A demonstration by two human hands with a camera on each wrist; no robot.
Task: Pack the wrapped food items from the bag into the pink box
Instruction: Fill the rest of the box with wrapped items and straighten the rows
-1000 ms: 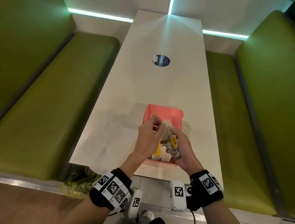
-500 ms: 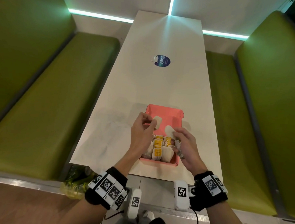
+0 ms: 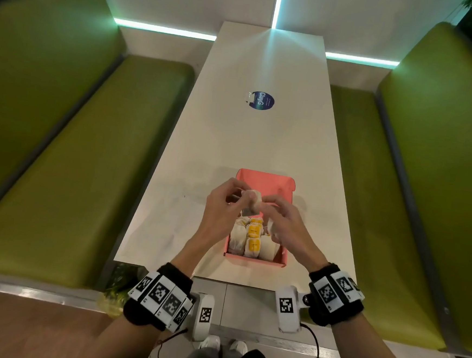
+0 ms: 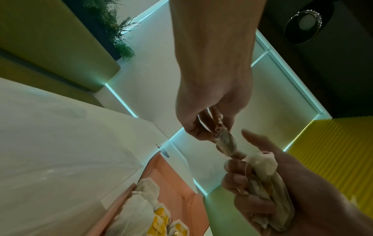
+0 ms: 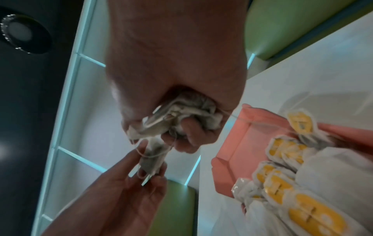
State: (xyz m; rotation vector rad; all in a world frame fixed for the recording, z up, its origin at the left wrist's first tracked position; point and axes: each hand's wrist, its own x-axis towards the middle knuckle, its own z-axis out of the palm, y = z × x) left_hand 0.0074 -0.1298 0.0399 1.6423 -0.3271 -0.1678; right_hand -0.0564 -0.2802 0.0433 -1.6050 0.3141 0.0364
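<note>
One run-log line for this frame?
left hand: pinches one packet | right hand: grips packet bunch | pink box: partly filled, open

Left hand (image 3: pixel 221 206): raised, fingertips pinched together. Right hand (image 3: pixel 287 225): fingers curled into a fist (held just beside the left). Forearms extended forward.

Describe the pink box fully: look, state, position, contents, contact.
The pink box looks like thin cardboard, open, its lid flap lying back flat. It sits near the table's near edge. Its near half holds white wrapped items, several with yellow labels; the far half looks bare. Both hands hover above; neither visibly touches it.
</note>
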